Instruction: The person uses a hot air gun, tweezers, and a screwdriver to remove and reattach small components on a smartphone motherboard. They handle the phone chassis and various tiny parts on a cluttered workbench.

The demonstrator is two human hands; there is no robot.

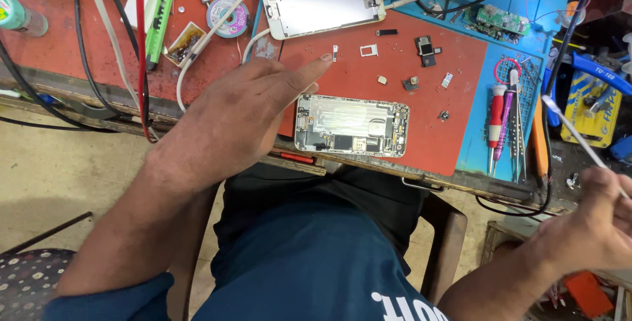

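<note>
My left hand (243,110) lies flat on the red work mat (454,143), fingers apart, its index fingertip beside a tiny metal part (334,53). Just right of the hand lies an opened phone body (351,125) with its boards exposed. A detached phone screen (322,1) lies face down at the mat's far edge. Small loose parts sit between them: a card tray (368,50), a camera module (426,50) and several bits. My right hand (592,225) is off the bench at lower right, closed on a thin white stick tool (576,135) that points up and left.
Red-handled screwdrivers and tweezers (503,123) lie on the blue mat (474,123) at right. Cables (141,51), solder wire reels (228,17), a green utility knife (161,11) and a flux tin (183,43) crowd the left. A yellow tool stand (592,104) is far right. My lap is below.
</note>
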